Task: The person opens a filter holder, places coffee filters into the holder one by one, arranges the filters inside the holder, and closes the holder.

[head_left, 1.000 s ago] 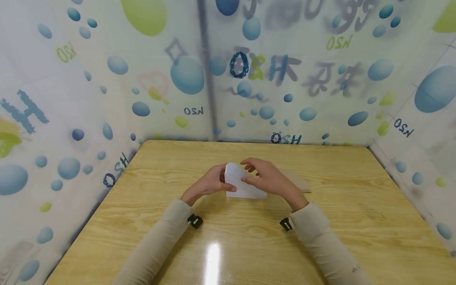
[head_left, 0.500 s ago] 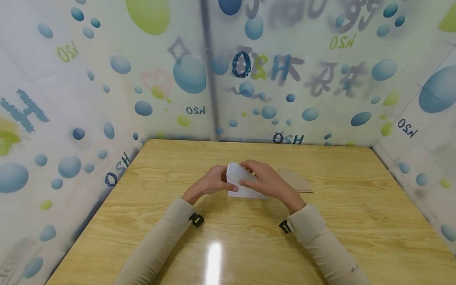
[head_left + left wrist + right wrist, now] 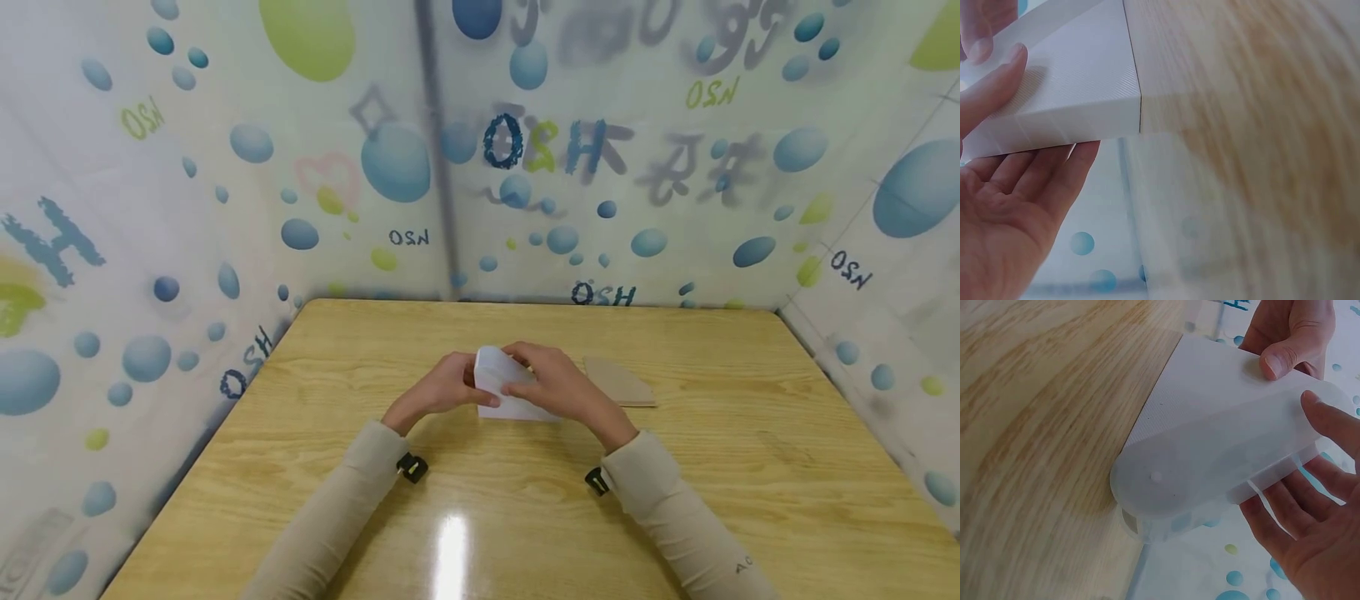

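Note:
A white, flat-sided plastic box stands on the wooden table between the two hands. In the right wrist view a frosted, round-ended cover lies along one side of it. My left hand grips the box's left end, with the thumb on the near face and the fingers on the other side, as the left wrist view shows. My right hand holds the covered side, its thumb on the frosted cover and its fingers curled beneath.
A thin brown cardboard piece with a curved edge lies behind my right hand. The wooden table reaches the back wall, hung with a printed sheet. Black clips sit at both cuffs.
My right hand's fingers, raised off the box's top a second ago, have come down and closed around its upper side. The left hand keeps its grip, and the box stays about where it was.

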Motion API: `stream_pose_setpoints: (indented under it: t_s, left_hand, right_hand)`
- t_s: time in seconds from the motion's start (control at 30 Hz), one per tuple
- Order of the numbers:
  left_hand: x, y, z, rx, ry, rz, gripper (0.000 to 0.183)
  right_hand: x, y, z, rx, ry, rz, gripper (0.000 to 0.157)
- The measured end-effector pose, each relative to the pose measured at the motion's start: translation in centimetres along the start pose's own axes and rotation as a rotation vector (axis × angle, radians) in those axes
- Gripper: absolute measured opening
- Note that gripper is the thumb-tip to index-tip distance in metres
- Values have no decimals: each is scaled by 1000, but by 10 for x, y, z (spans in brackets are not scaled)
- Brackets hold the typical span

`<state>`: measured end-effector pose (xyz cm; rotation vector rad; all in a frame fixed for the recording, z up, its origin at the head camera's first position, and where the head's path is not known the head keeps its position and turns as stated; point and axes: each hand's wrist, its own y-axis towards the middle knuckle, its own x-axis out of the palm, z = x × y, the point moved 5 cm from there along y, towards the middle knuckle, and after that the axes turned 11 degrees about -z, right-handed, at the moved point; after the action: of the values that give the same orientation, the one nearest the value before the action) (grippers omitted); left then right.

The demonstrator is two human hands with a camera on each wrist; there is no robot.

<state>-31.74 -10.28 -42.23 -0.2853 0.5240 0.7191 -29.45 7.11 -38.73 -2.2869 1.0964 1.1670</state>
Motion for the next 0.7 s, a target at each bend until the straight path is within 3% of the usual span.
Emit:
stream_pose_setpoints:
  t_s: [0.43,0.7]
  left_hand:
    - [1,3,-1,-22,14,-16,47]
    - [-2,5,1,-28,39,-38,36]
  right_hand:
    - [2,0,1,-9,-7,0,51]
    - [2,1,-2,-19,-22,6,50]
